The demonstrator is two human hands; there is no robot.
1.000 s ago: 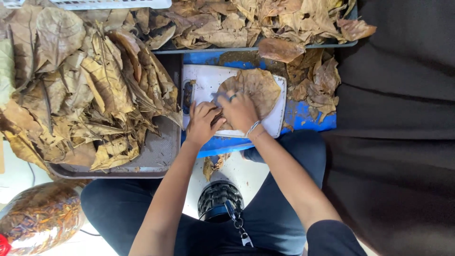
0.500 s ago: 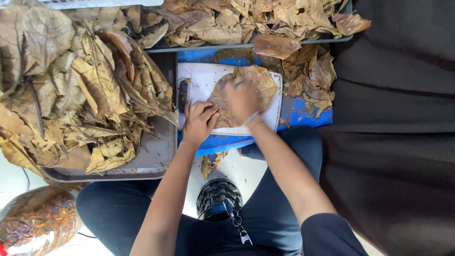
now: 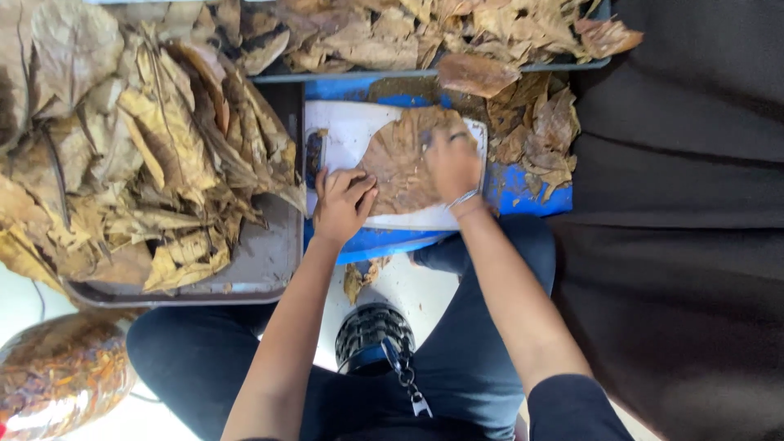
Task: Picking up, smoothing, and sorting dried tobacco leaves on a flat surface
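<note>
Broad dried brown leaf (image 3: 404,167) lies spread flat on the white rectangular cutting board (image 3: 351,131), which sits on a blue surface (image 3: 523,192) between my knees. Going from the left, I see a clear plastic bag of reddish-brown shreds (image 3: 57,380) at the bottom corner, round and bulging, with no label that I can make out. Above it a grey metal tray (image 3: 261,265) holds a tall heap of crumpled tan leaves (image 3: 139,155); only its near right corner is bare. My left hand (image 3: 339,204) rests on the near left part of the board, fingers curled and pressing the leaf's edge. My right hand (image 3: 453,163) lies flat on the leaf's right half, fingers spread narrow, gripping nothing that I can see. A second tray of dried leaves (image 3: 392,37) runs along the far edge, just behind the board. Loose leaf scraps (image 3: 539,131) crowd the board's right side. Further right, dark cloth (image 3: 686,229) fills everything. The board's left strip is the only open room.
</note>
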